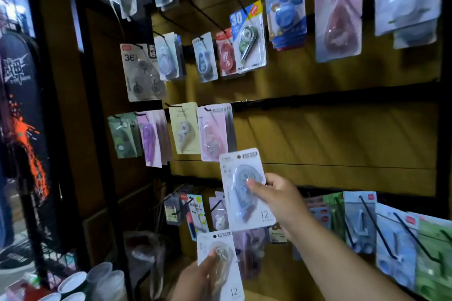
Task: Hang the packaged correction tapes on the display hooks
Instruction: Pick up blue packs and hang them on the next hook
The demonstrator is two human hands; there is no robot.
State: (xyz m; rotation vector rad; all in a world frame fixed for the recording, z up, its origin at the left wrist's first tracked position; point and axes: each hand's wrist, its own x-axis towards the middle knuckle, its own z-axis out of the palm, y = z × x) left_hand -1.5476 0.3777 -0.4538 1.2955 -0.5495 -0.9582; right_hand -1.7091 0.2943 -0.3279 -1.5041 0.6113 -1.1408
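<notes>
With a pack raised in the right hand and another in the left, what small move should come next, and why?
Probably lift the right hand with its blue-grey pack up and left, lining the hang hole with the hook holding the pink pack. The card is unhung, just below that row; the left hand holds a spare pack lower down.

blue-tape pack point(245, 190) – upright, raised | beige-tape pack point(221, 265) – lower, tilted

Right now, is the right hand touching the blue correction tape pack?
Touching. The head view shows the right hand pinching the blue correction tape pack, thumb lying across its clear blister front.
</notes>
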